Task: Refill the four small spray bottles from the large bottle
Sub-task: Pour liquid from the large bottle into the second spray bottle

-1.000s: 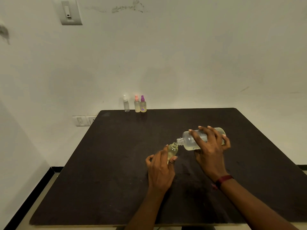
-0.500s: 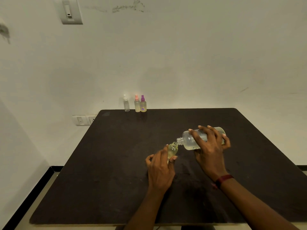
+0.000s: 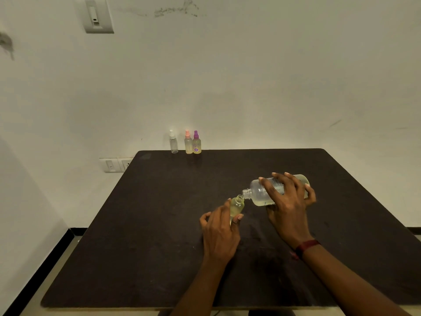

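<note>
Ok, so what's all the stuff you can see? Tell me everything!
table: one, dark brown, foreground
large bottle: one, clear, pale yellow liquid, tipped above the table
open small bottle: one, clear, yellowish liquid, at the large bottle's neck
capped spray bottles: three, far table edge: white-capped bottle, pink-capped bottle, purple-capped bottle
wall switch: one, white, upper left wall
socket plate: one, white, left of table
wristband: one, dark red, right wrist
left hand: one, fingers hold open small bottle
right hand: one, fingers grip large bottle

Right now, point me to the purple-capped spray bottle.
In the head view, the purple-capped spray bottle stands upright at the far edge of the table, left of centre. It is close beside the pink-capped bottle, rightmost of the three there.
</note>
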